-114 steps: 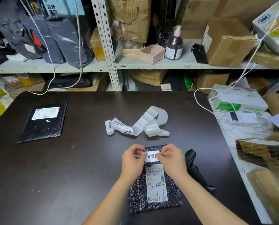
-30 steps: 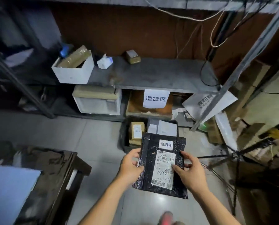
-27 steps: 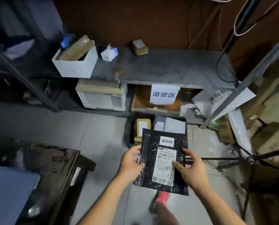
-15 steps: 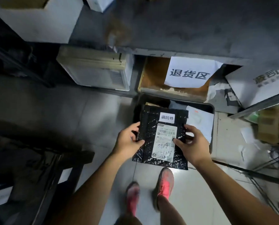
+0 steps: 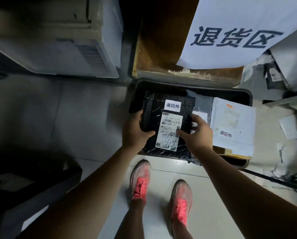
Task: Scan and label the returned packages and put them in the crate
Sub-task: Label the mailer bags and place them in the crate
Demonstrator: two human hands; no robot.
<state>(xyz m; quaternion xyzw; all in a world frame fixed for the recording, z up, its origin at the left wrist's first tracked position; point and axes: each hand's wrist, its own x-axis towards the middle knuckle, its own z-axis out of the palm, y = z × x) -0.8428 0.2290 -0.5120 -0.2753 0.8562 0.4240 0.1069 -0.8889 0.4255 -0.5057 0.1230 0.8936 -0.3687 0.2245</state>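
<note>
To your far left a pale box (image 5: 58, 42) sits on the floor beside the black crate (image 5: 234, 93). Your left hand (image 5: 135, 131) grips the left edge of the black package (image 5: 168, 118), thumb curled over its face. The package is held flat over the crate's left half, its white return sticker (image 5: 172, 105) above the shipping label (image 5: 168, 133). Your right hand (image 5: 197, 134) pinches the right edge, thumb on the label. Just to the right of it, a white parcel (image 5: 232, 125) rests in the crate.
</note>
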